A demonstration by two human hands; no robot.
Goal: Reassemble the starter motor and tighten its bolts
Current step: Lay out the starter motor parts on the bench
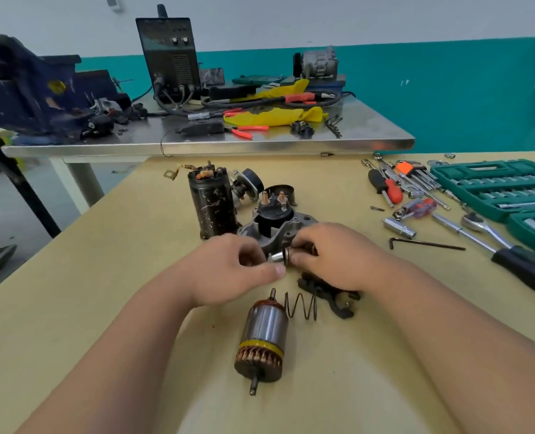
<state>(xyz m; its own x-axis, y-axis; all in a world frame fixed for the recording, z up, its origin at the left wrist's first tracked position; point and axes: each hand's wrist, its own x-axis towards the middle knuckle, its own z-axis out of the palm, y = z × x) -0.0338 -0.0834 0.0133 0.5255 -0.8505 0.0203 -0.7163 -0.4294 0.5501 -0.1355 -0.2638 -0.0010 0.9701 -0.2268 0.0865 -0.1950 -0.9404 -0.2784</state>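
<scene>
Plunger crosswise, tapered tip leftward

The armature is grey steel with a yellow band beside copper-brown windings, and just beyond it the spring is dark and the small part silver with a copper ring. Farther beyond the armature, the motor housing is black flecked with white scuffs and the solenoid black with copper terminals, all on a tan table. To the armature's far right, the socket case is green with silver sockets, beside a red-and-black screwdriver and an orange hex-key holder.
</scene>
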